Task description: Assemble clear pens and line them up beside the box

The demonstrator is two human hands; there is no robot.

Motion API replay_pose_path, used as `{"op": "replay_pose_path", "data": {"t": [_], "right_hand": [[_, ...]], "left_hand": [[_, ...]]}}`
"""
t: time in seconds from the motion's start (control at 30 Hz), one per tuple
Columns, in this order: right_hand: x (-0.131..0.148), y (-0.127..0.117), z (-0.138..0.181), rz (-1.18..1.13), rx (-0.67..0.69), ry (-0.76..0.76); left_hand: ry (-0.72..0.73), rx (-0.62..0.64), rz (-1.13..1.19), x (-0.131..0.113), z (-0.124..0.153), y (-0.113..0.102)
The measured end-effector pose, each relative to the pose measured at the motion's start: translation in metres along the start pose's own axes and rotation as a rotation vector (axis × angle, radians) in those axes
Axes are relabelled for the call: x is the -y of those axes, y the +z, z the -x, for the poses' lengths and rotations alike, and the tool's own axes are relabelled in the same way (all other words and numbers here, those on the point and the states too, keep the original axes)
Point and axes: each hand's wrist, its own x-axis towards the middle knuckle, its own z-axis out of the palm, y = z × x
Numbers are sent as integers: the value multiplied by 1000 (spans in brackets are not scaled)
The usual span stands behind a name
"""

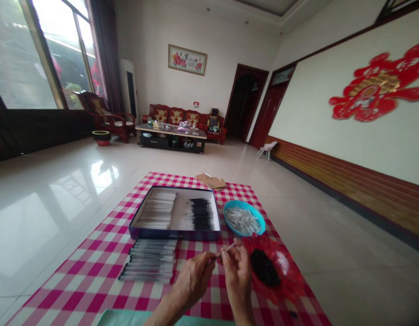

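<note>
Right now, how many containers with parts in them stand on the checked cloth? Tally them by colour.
Dark blue box: 1
Light blue bowl: 1
Red dish: 1
Total: 3

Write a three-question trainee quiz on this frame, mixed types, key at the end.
1. True or false: in the picture, the round bright-blue bowl stands to the left of the shallow rectangular dark-blue box.

2. Multiple choice: the heap of small black pieces lies in
A) the blue bowl
B) the dark-blue box
C) the translucent red dish

3. Short answer: what do the person's left hand and right hand hold between their fingers?

Key
1. False; the bowl is to the right of the box.
2. C.
3. A slim stick, dark toward the left hand and pale toward the right; whether it is one piece or two cannot be told.
</note>
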Motion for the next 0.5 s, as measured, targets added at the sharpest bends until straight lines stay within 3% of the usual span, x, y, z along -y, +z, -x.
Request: {"op": "replay_pose_path", "data": {"t": [0.17, 0.5], "right_hand": [[-6, 5, 9, 174, -4, -19], [-6, 15, 26, 434, 133, -347]], "left_hand": [[10, -105, -23, 12, 6, 8], [36, -247, -155, 24, 12, 20]]}}
